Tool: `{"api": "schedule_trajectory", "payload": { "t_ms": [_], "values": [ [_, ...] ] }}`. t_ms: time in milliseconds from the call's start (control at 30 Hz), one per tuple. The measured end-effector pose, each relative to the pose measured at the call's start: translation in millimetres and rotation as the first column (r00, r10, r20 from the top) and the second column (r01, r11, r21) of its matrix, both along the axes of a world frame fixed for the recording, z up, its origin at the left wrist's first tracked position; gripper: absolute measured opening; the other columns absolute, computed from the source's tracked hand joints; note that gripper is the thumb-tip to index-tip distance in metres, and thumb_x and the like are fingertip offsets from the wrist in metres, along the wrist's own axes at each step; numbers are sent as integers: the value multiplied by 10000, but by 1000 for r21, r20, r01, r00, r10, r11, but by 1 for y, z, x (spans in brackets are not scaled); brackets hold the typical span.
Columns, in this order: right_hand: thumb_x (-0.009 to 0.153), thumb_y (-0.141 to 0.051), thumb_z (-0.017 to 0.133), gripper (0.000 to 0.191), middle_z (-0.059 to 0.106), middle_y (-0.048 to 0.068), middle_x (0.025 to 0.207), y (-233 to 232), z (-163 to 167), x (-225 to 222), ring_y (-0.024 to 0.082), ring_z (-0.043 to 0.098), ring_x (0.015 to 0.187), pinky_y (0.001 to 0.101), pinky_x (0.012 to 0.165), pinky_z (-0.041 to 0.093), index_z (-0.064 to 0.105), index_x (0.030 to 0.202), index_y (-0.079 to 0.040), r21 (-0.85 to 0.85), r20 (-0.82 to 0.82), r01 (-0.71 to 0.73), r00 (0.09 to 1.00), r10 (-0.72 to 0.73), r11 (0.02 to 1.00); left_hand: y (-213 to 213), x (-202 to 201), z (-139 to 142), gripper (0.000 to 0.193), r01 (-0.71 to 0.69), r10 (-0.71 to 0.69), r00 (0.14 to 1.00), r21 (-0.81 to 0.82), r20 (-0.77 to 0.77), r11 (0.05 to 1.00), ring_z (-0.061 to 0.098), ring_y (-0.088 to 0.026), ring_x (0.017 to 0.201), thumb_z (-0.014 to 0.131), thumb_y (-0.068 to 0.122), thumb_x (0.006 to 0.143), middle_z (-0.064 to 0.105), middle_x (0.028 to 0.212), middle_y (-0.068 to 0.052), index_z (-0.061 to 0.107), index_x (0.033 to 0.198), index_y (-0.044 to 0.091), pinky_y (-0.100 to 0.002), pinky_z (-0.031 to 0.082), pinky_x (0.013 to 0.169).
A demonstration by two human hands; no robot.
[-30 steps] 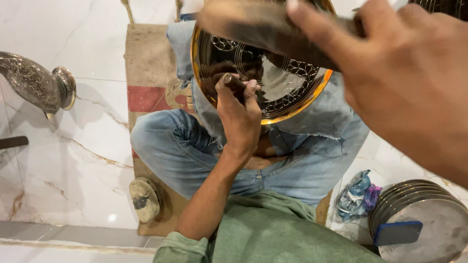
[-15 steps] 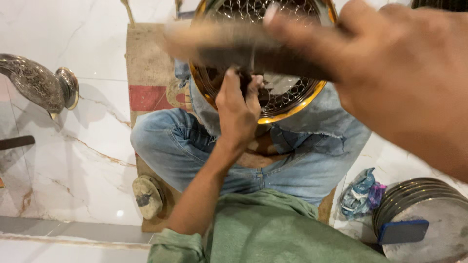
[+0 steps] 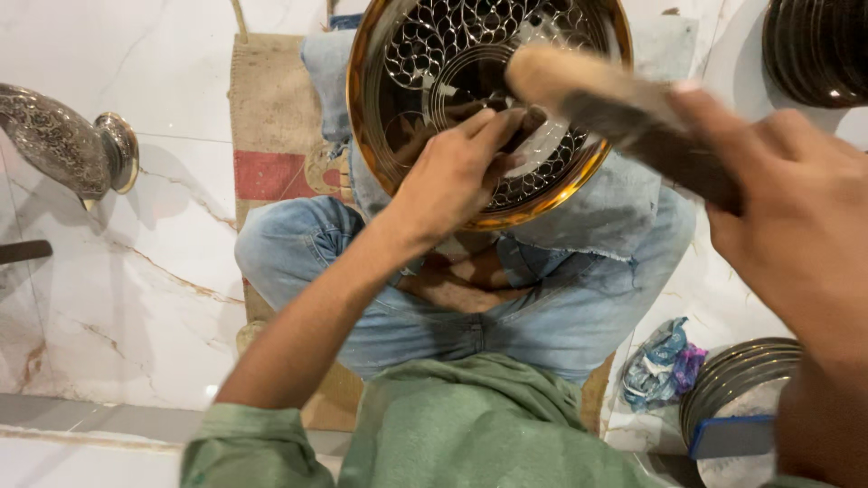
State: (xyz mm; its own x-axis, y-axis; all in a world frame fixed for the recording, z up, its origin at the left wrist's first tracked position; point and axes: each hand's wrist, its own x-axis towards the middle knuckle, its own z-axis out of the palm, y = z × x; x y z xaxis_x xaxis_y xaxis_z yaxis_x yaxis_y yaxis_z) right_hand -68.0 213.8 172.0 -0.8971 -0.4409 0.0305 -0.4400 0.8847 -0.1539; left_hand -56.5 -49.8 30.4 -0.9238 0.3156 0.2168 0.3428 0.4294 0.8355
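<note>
Gripping a tool at the engraved brass plate's (image 3: 425, 54) centre, left hand (image 3: 452, 176) fingers clenched; right hand (image 3: 796, 226) clutched a wooden mallet (image 3: 615, 108) just above the rim.

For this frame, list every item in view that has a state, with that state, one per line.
Round engraved brass plate: tilted on the lap, dark centre facing up.
Left hand: pressing a small dark tool onto the plate.
Right hand: raised, gripping a wooden mallet, blurred.
Engraved silver metal vessel: lying on its side on the floor.
Stack of metal plates: piled flat at lower right.
</note>
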Motion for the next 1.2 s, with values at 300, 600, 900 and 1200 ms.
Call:
{"api": "schedule_trajectory", "payload": {
  "t_ms": [300, 600, 900, 1200],
  "values": [
    [916, -112, 862, 751, 723, 164, 1154, 40, -114, 99, 271, 730, 1021, 370, 925, 574, 527, 1587, -64, -237, 239, 463, 880, -410, 854, -4, -36, 10, 425, 446, -451, 891, -85, -58, 891, 683, -384, 1024, 703, 97, 924, 696, 1120, -153, 605, 1334, 43, -482, 546, 867],
    [1042, -91, 845, 750, 625, 218, 1136, 14, -177, 173, 323, 642, 952, 409, 883, 564, 305, 1562, -93, -674, 153, 522, 791, -593, 523, 0, -49, 23, 407, 653, -634, 757, -137, 158, 745, 702, -350, 1014, 694, 122, 884, 738, 1146, -94, 681, 1291, 145, -447, 560, 825],
    [889, -34, 863, 878, 605, 250, 1265, 16, -127, 150, 394, 637, 1095, 475, 925, 543, 310, 1566, 41, -448, -224, 303, 873, -434, 841, -31, -4, 21, 320, -304, 297, 953, 228, 68, 925, 782, -179, 1004, 736, 49, 1033, 751, 1083, -84, 573, 1308, 48, -299, 641, 887],
    [1041, 101, 740, 889, 575, 151, 1222, 7, -109, 92, 270, 649, 1090, 390, 1028, 551, 134, 1654, -116, -960, 148, 194, 964, -219, 204, -14, 30, 10, 304, -507, 492, 861, 276, 127, 817, 754, -162, 910, 758, 93, 1013, 749, 1022, -64, 589, 1261, 44, -277, 616, 820]
  ]
}}
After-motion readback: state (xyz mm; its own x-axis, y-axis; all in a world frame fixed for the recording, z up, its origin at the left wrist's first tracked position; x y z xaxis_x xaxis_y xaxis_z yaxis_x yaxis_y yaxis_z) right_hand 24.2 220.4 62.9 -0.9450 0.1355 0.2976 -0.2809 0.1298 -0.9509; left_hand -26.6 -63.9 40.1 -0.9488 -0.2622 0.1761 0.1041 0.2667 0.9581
